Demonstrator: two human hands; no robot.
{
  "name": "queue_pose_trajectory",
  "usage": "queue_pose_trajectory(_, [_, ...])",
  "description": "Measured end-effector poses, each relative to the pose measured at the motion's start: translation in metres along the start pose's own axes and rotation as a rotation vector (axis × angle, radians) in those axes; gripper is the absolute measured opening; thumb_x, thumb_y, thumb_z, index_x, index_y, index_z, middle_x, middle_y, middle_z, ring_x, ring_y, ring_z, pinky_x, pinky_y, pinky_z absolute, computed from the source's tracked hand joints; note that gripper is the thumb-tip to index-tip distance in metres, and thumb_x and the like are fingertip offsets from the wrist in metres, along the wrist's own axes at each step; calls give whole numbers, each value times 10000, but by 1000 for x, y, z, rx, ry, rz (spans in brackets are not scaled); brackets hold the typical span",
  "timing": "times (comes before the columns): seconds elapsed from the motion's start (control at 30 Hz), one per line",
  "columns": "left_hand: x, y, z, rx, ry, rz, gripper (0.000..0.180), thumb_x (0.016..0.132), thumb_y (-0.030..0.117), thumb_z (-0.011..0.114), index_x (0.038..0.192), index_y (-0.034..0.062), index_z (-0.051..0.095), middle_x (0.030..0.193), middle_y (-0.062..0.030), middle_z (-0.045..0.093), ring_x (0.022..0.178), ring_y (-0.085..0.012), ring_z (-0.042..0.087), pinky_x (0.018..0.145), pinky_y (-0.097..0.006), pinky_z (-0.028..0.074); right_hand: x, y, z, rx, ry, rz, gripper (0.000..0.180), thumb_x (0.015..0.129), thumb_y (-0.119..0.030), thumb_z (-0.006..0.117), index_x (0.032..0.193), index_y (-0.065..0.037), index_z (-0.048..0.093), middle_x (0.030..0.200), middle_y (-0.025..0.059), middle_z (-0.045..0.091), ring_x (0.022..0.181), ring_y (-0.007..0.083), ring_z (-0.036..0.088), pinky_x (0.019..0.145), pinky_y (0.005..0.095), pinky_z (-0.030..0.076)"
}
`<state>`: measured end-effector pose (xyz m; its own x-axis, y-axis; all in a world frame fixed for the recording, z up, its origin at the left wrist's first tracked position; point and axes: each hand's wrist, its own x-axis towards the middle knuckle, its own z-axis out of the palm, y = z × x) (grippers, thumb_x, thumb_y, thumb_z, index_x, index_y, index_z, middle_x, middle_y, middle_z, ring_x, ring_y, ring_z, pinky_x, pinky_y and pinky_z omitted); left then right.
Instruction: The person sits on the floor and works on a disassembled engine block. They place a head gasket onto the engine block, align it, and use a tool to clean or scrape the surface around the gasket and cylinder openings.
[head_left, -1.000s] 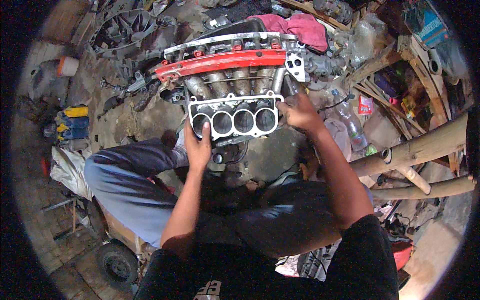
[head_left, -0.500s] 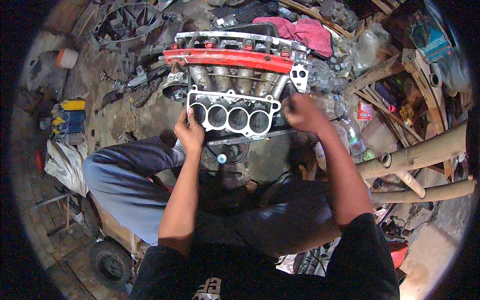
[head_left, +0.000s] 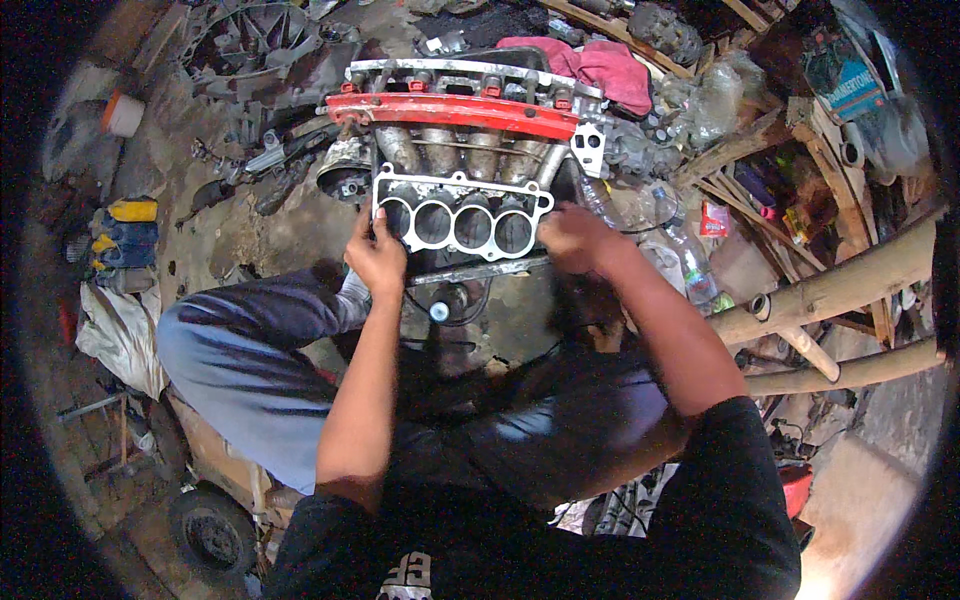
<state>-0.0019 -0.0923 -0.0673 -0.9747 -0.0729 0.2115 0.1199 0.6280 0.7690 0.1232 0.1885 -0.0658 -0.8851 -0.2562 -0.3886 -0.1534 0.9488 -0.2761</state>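
Note:
A grey metal intake manifold (head_left: 462, 160) with a red top rail and four round ports in its flange lies in front of me on the dirty ground. My left hand (head_left: 375, 255) grips the left end of the flange (head_left: 460, 222). My right hand (head_left: 572, 238) holds the flange's right end. Four pipes run from the flange up to the red rail (head_left: 455, 110). A flat metal bar (head_left: 478, 271) lies just below the flange.
A pink cloth (head_left: 600, 65) lies behind the manifold. A clear plastic bottle (head_left: 685, 262) and wooden poles (head_left: 830, 290) are to the right. A blue and yellow container (head_left: 125, 235) sits at the left, a small wheel (head_left: 215, 530) at lower left. My knee (head_left: 235, 350) is bent left.
The manifold has shifted upward and away in the view, and both hands have moved with it while keeping their hold on the flange ends.

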Motion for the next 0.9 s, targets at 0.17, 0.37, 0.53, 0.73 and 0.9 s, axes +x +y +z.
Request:
queue_pose_trajectory(0.17, [0,-4,0,-24,6,46,307,957,157,661,1241,61,727,946,-264,736,687,-275,700,692,-394,535,11,-2,-30,109,-363,165,249,651,-111,652,865,-30,750,994,195,746,956,362,713,836,460,563])
queue_pose_trajectory(0.37, [0,5,1,-35,0,58,305,953,144,661,1231,34,723,1019,-266,734,822,-328,742,752,-404,548,41,7,-23,-107,-510,142,275,688,-234,682,903,-92,780,1007,129,768,886,312,722,750,435,559])
queue_pose_trajectory(0.53, [7,-9,-2,-130,-30,-40,301,945,107,661,1223,5,715,1084,-252,735,970,-352,740,850,-400,545,33,-13,-49,-133,-452,-6,339,861,-285,561,1106,-165,761,1183,61,736,1102,245,672,966,376,497])
queue_pose_trajectory(0.73, [5,-13,-12,-132,18,5,285,942,73,647,1204,-12,716,1122,-247,730,1050,-355,725,909,-406,535,33,-41,-67,-72,-544,99,425,952,-314,441,1268,-176,691,1352,62,665,1269,250,602,1043,371,467])
queue_pose_trajectory(0.9, [2,10,0,-105,-32,-30,286,941,66,651,1208,-14,713,1140,-247,726,1072,-359,718,933,-402,529,29,4,-14,-47,-486,154,447,950,-286,435,1284,-130,687,1348,87,668,1241,307,629,1020,423,498])
